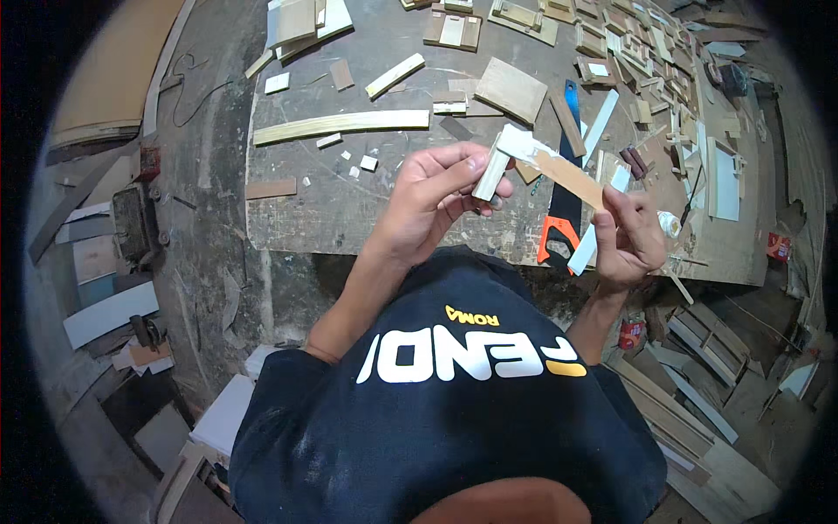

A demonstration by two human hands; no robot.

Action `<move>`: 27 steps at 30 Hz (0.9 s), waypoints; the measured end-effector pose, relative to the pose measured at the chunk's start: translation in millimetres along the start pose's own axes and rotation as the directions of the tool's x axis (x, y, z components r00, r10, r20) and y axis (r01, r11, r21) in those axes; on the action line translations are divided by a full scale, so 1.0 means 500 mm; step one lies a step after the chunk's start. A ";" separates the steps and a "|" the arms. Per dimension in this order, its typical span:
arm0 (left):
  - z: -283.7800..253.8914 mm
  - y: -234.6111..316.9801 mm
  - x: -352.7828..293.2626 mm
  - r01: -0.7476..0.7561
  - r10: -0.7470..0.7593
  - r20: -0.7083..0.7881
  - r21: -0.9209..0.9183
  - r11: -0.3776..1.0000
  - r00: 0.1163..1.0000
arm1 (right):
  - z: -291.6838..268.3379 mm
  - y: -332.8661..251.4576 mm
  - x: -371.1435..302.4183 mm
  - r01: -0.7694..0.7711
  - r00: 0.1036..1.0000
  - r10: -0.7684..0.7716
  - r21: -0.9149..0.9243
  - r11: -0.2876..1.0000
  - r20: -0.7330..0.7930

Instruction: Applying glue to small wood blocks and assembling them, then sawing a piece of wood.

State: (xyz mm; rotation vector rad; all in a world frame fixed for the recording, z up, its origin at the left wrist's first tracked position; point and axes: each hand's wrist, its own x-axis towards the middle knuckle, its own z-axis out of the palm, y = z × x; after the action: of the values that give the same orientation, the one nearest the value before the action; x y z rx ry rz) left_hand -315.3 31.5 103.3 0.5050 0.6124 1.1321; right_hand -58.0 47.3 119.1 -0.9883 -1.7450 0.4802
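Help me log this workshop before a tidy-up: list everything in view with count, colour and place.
worktable: one, grey-brown, across the middle and top
wooden block: one, pale, in the left hand
flat strip: one, tan, in the right hand
white paste: one patch, white, on the flat strip's left end
handsaw: one, dark blade, orange handle, right of centre
long wood strip: one, pale, table's left
square wood panel: one, light brown, upper centre
stacked wood pieces: many, brown and pale, top and upper right
red containers: two, red, right side
boards: several, brown, lower right
T-shirt: one, black, lower centre
left hand: one, bare, centre
right hand: one, bare, right of centre
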 end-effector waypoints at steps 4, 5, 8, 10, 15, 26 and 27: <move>-0.003 -0.001 0.005 0.011 -0.011 -0.001 -0.020 1.000 1.000 | -0.013 0.019 -0.011 -0.048 0.998 0.048 0.012 0.999 -0.031; 0.000 0.001 0.004 0.009 -0.009 -0.003 -0.020 1.000 1.000 | -0.008 0.022 -0.012 -0.059 0.996 0.062 0.045 0.997 -0.061; 0.007 0.005 0.011 0.035 -0.034 -0.037 0.010 0.999 0.999 | -0.010 0.019 0.002 -0.033 0.999 0.034 0.030 0.999 -0.019; -0.001 0.002 0.016 0.026 -0.027 -0.010 -0.044 0.999 1.000 | -0.005 0.015 0.013 -0.008 1.000 0.008 -0.021 1.000 -0.002; 0.001 0.007 0.020 0.021 -0.021 -0.022 -0.033 0.999 1.000 | -0.006 0.040 0.006 -0.048 0.997 0.051 0.042 0.998 -0.060; 0.007 0.002 0.017 0.017 -0.017 -0.048 0.000 1.000 0.999 | 0.000 0.033 0.020 0.024 1.000 -0.024 0.034 0.999 -0.009; 0.006 0.000 0.018 0.020 -0.020 -0.043 -0.018 1.000 0.999 | -0.002 0.030 0.019 0.007 1.000 -0.006 0.037 0.999 -0.025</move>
State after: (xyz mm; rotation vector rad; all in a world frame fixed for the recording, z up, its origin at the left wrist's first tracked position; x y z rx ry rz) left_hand -311.0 39.6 103.8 0.4593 0.6431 1.1310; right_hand -52.4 63.8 114.4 -0.9584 -1.7107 0.4927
